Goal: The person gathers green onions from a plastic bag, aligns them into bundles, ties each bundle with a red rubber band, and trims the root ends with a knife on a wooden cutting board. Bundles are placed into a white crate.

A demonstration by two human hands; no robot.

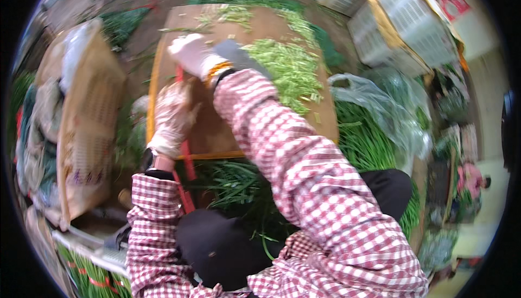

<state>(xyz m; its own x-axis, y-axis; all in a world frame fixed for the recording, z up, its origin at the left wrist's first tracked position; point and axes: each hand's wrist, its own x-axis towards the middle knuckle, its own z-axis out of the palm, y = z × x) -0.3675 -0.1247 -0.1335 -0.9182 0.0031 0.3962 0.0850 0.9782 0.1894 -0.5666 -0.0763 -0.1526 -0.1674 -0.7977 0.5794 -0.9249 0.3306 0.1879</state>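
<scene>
My right hand (193, 52), in a whitish glove, is curled around a red plastic strap (179, 73) above the upper left of a brown board (215, 129). Closer to me, my gloved left hand (173, 109) closes on the same strap over the board's left edge. Two red lengths run from below it down towards my lap. Motion blurs both hands, and the fingertips are hard to make out. Chopped pale green stalks (285, 74) are heaped on the board's right side. Partly behind my right forearm lies a flat grey blade (234, 52).
Long green stalks (362, 135) and a clear plastic bag (378, 98) are right of the board. White plastic crates (415, 21) stand at the upper right, a cloth-covered crate (87, 135) at left. Bundled greens (91, 273) lie lower left. A person (470, 182) is at far right.
</scene>
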